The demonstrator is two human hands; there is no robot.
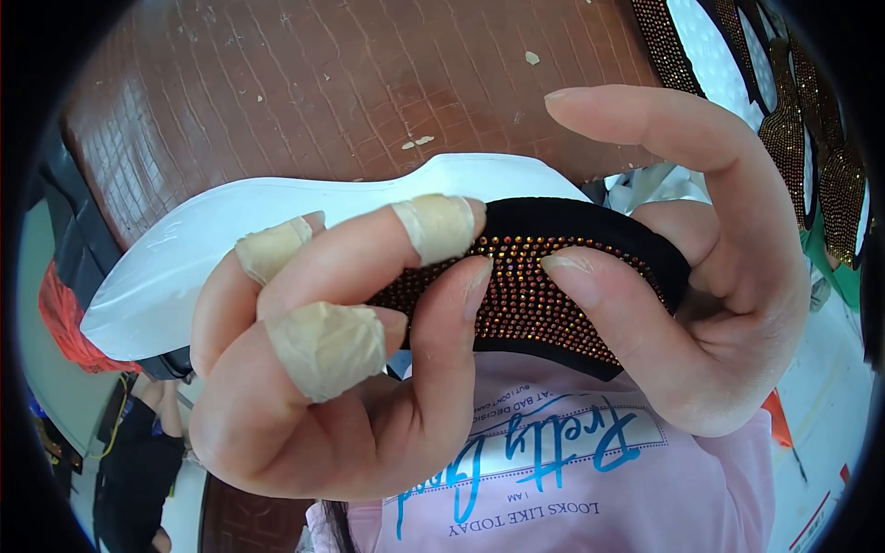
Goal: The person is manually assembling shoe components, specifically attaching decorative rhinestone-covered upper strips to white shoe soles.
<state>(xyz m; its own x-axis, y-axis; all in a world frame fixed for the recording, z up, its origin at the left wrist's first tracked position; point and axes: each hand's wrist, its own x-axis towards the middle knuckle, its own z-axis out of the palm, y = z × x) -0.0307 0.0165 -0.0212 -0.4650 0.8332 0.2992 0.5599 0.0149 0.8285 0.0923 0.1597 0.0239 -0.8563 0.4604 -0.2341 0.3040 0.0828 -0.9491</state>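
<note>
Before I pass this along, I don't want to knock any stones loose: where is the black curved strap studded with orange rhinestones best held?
Probably by its plain black edges, not the studded face. The black curved strap studded with orange rhinestones arches sideways between the left hand and right hand, so pinch the bare black rim from above and below near one end. Both thumbs now press on the stones.

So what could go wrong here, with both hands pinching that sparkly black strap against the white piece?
The left hand and right hand press thumbs right on the studded black strap, so small studs might rub loose. The strap sits bent over the white sole piece; it might shift off line if either grip slackens. Taped fingers may dull the feel.
</note>
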